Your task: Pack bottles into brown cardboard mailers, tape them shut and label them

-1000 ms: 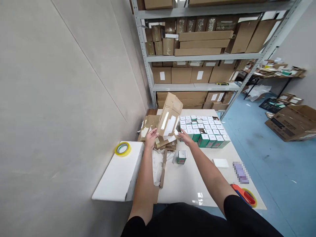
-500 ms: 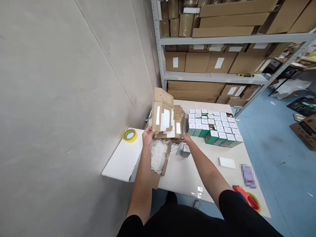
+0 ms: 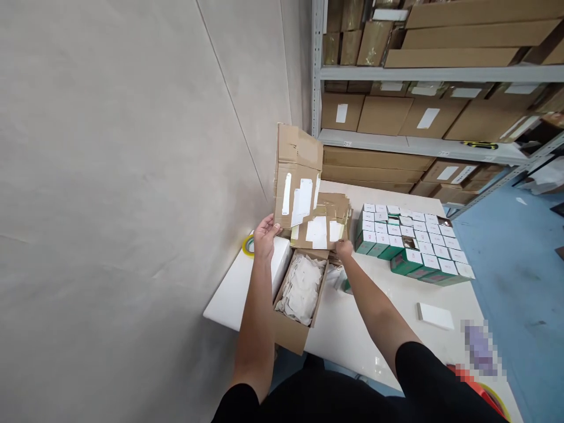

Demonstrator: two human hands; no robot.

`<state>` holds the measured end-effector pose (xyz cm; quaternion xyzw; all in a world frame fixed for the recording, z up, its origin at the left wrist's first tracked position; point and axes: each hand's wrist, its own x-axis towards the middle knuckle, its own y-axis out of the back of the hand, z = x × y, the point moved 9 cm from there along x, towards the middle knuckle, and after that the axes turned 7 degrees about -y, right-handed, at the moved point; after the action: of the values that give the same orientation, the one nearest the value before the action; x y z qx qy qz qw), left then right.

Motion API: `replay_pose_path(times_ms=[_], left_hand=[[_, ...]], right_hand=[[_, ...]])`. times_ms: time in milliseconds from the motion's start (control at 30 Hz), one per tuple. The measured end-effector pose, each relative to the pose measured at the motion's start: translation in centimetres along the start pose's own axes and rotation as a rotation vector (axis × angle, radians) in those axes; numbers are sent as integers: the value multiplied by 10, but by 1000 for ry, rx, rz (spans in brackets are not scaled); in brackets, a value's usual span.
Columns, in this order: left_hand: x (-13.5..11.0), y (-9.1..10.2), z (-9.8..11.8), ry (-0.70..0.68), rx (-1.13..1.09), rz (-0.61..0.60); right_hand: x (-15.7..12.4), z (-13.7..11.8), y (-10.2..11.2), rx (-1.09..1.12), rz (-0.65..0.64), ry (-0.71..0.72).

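Observation:
My left hand (image 3: 266, 236) grips the lower left corner of a flattened cardboard box (image 3: 288, 202), which stands tilted up near the wall and carries white labels. My right hand (image 3: 344, 250) is closed on the lower right edge of another flattened carton (image 3: 331, 208), part of a pile of flat cardboard with labels and tape. Just in front of both hands sits an open cardboard box (image 3: 278, 301) filled with crumpled white paper (image 3: 303, 288). Partly behind my right forearm is a small green box (image 3: 346, 286).
Several white-topped green boxes (image 3: 418, 238) stand in rows on the white table (image 3: 352, 329). Yellow tape (image 3: 248, 245) lies by the wall. A flat white box (image 3: 435, 315), a pixelated purple item (image 3: 481, 349) and a red tape dispenser (image 3: 473, 385) are at right. Shelves (image 3: 396, 73) hold cartons.
The left-hand flattened box has been drawn apart from the carton under my right hand, showing more of the pile. The paper-filled box is now less covered. The view has shifted left.

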<state>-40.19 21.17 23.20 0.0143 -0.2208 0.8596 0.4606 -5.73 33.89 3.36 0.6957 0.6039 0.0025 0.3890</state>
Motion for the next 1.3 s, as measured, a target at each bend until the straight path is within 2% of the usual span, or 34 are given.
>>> replay_pose_path(times_ms=[100,167,233,300,400,533,700,800,933,1100,1200,1300], left_hand=[[4,-11,0,15,-7,-61],[3,-22,-6,38,-19,-109],[-1,-35,-15,71,-40,-153],[-7,-49,-25,110,-66,-191],[-20,-70,-38,159,-95,-249],[-39,-105,-49,177,-88,-375],[-72,-163,-64,192,-42,-569],[-98,-201,-73,203,-15,-631],[-146,-249,-84,293,-13,-707],[-199,-290,-86,326,6,-755],[-223,-301,-88,318,26,-724],[-247,-304,-94,326,64,-702]], right_hand=[[-10,-36,15,165,20,175],[-20,-64,23,393,-102,313],[-28,-84,34,580,-253,379],[-33,-93,52,680,-348,397],[-35,-88,90,720,-395,415],[-38,-59,156,722,-334,452],[-57,-10,243,746,-286,485],[-72,22,292,736,-265,491],[-93,68,352,719,-243,490],[-114,120,408,714,-261,485],[-120,147,430,686,-252,467],[-121,171,443,674,-250,448]])
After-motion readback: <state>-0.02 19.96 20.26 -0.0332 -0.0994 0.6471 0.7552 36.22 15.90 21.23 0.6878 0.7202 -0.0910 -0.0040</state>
